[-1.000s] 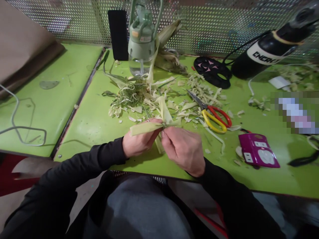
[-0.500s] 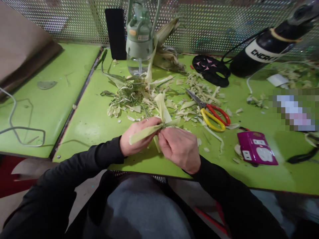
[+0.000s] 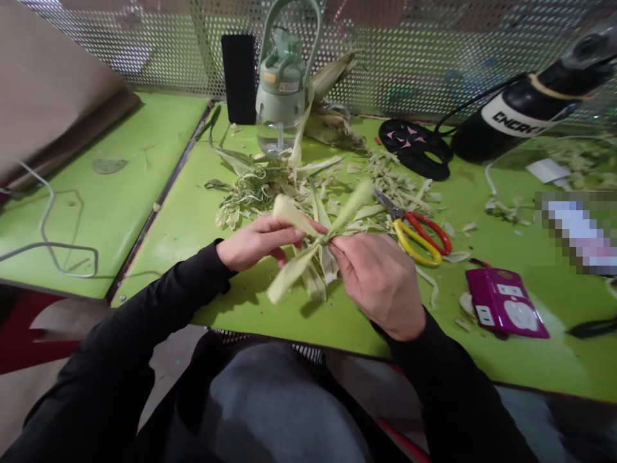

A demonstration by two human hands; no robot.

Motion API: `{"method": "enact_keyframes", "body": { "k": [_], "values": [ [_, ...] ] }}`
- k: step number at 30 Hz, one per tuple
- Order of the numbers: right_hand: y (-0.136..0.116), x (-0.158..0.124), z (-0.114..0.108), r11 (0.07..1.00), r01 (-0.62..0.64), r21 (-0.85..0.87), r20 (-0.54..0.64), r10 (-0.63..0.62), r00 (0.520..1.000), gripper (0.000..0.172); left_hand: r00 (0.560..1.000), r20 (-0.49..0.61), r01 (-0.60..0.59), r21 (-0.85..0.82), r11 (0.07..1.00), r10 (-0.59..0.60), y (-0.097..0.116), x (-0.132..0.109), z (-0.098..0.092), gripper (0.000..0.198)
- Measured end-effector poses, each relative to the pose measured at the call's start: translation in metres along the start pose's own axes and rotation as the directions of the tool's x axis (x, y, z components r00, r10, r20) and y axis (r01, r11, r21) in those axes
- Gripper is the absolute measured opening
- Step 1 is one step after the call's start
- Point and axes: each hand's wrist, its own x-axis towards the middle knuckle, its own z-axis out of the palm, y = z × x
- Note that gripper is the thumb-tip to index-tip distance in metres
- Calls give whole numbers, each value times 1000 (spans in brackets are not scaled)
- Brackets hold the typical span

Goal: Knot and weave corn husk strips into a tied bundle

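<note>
A bundle of pale corn husk strips [image 3: 295, 273], gathered at a knot-like centre with its ends fanning out, is between my two hands just above the table. My right hand [image 3: 380, 276] is closed, its thumb and fingers pinching the bundle beside the centre. From the other side, my left hand [image 3: 258, 241] holds a husk strip between thumb and index finger. Its other fingers curl partly out of sight below. Scissors [image 3: 409, 231] with one red and one yellow handle lie to the right of the hands. Behind the bundle is a heap of husk scraps [image 3: 258, 186].
A green water bottle [image 3: 282, 96] and a black phone [image 3: 239, 78] stand at the back by the perforated metal screen. At right are a purple packet [image 3: 506, 302], a black palette-shaped object [image 3: 415, 148] and a dark bottle [image 3: 506, 116]. Brown paper [image 3: 58, 96] is at left.
The husk bundle has turned and its strips spread differently. My right hand has shifted slightly right, and my left hand's fingers have straightened. The whole view has moved a little.
</note>
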Motion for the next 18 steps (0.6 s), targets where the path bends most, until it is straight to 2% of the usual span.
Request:
{"method": "enact_keyframes", "body": {
  "k": [3,8,11,15,18],
  "values": [
    [3,-2,1,1000,4,16,17,-4,1000,8,998,13,61,27,998,-61,2,-1,-1,28],
    [5,-2,1,1000,-1,28,32,0,999,12,989,76,131,-45,990,-127,3,0,3,38],
    [3,-2,2,1000,13,28,52,-14,999,12,981,102,174,-60,983,-167,0,0,4,36],
    [2,-2,2,997,-6,79,78,0,997,14,968,211,166,-120,979,-138,-7,0,6,33],
    [2,-1,3,994,-14,106,75,6,997,15,974,188,155,-131,979,-129,-10,0,10,33]
  ]
}}
